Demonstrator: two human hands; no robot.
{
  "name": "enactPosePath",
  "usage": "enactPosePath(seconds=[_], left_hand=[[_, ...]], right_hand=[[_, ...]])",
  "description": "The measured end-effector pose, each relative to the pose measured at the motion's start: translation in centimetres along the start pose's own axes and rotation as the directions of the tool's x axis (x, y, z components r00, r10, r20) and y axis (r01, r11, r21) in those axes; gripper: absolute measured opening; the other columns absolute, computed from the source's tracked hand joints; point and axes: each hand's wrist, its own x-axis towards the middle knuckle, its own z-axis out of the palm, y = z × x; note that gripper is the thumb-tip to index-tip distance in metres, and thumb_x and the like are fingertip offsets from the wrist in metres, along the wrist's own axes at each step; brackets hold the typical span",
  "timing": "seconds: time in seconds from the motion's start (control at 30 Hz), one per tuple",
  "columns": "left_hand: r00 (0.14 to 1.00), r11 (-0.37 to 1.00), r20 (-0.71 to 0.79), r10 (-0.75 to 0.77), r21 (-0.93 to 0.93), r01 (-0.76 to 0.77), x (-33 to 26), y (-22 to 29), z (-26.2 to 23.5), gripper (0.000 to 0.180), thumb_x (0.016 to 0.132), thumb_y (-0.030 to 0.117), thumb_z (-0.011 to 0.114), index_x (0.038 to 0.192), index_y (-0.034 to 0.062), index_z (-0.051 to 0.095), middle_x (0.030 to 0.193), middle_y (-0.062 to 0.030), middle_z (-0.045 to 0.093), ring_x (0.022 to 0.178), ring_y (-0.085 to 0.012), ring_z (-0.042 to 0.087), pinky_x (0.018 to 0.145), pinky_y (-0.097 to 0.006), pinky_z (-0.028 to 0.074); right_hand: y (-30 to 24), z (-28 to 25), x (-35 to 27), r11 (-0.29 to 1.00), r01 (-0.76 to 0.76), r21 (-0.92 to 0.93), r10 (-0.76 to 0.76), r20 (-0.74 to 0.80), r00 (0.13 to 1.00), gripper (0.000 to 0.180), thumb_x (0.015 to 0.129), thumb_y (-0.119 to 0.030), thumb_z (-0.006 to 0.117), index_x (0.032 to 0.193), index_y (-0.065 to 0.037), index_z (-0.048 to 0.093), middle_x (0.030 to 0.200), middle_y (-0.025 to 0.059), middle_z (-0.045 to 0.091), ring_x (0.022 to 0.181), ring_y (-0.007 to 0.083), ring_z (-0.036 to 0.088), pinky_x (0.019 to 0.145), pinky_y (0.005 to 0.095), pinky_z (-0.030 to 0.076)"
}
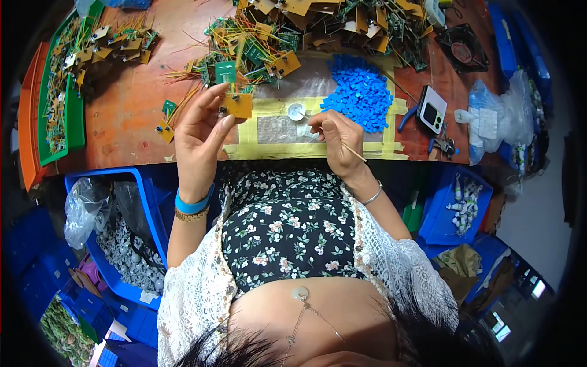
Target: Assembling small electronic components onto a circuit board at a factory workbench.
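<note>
Basically a reddish-brown counter [116, 125] spans the top half. Far side, centre to right: a big tangled heap of yellow-orange and green circuit boards with coloured wires [342, 21]. At left, a long green plastic tray [76, 125] holds more wired boards. A loose mound of small bright-blue pieces [361, 92] lies right of centre, just beyond the right hand [341, 144].

Left hand [199, 137]: grip narrow, thumb and fingertips pinching a rectangular yellow-orange circuit board with dark components [238, 105], raised near the taped patch. A green board piece [225, 71] shows just above it; can't tell if they're joined.

Right hand: grip closed around a thin pale wooden stick [353, 151], slanting up-left so its far end meets a small round white cup [296, 112] on the counter. Can't tell whether the tip is wet.

Risks, judging from this: the pinch takes in only the board's edge, so a light squeeze or a knock could let it slip or twist. Pushing the stick sideways could tip or slide the cup, spilling any contents. Wires near the left fingers could snag if that hand swings. A careless right knuckle could scatter the blue mound.
</note>
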Motion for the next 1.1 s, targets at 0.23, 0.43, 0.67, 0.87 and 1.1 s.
enactPosePath(seconds=[0.23,0.43,0.67,0.87,1.1], left_hand=[[0.994,0.973,-0.063,0.085,0.222,-0.069,-0.7,0.0,0.5,0.04,0.091,-0.003,0.06,0.13,-0.0056,0.052,0.114,-0.0077,0.059,0.1,-0.0131,0.06,0.091,-0.029,0.051],[0.996,0.998,-0.088,0.012,0.06,-0.006,-1.1,-0.2,1.7,0.039,0.086,-0.007,0.065,0.125,-0.0049,0.056,0.109,-0.007,0.062,0.092,-0.0115,0.063,0.083,-0.023,0.053],[0.984,0.989,-0.109,-0.14,-0.06,0.134,-1.3,-1.6,1.5,0.032,0.086,-0.002,0.069,0.117,-0.0037,0.064,0.104,-0.0071,0.068,0.091,-0.0118,0.064,0.083,-0.025,0.052],[0.988,0.997,-0.151,-0.041,0.052,0.049,-1.4,-2.4,1.8,0.029,0.087,-0.002,0.067,0.116,-0.0024,0.067,0.102,-0.0075,0.069,0.089,-0.0123,0.064,0.079,-0.025,0.052],[0.938,0.735,0.017,0.347,0.617,-0.283,-1.4,-1.9,2.0,0.028,0.086,-0.005,0.065,0.114,-0.0005,0.068,0.091,-0.0133,0.07,0.078,-0.0151,0.066,0.073,-0.027,0.052]], right_hand=[[0.2,0.3,0.0,0.997,0.021,-0.08,-0.019,0.022,1.0,0.055,0.104,-0.042,0.039,0.089,0.003,0.066,0.074,0.0101,0.062,0.06,0.0144,0.057,0.056,0.0255,0.046],[-0.5,-0.2,0.2,0.998,0.049,-0.027,-0.05,-0.016,0.999,0.053,0.104,-0.04,0.04,0.089,0.004,0.066,0.075,0.0106,0.063,0.06,0.0151,0.058,0.057,0.0263,0.047],[0.2,0.4,0.3,0.998,0.056,-0.039,-0.057,-0.023,0.998,0.035,0.099,-0.026,0.052,0.083,0.002,0.066,0.07,0.0133,0.061,0.058,0.0271,0.058,0.053,0.0347,0.044],[0.4,0.3,0.3,0.995,0.043,-0.09,-0.041,0.02,0.999,0.05,0.104,-0.036,0.041,0.087,0.004,0.066,0.073,0.0105,0.062,0.057,0.0157,0.057,0.053,0.0267,0.045],[-0.7,-0.1,0.1,1.0,0.024,-0.006,-0.024,-0.033,0.999,0.058,0.104,-0.042,0.035,0.088,0.004,0.066,0.076,0.0098,0.063,0.061,0.0143,0.057,0.056,0.0253,0.045]])
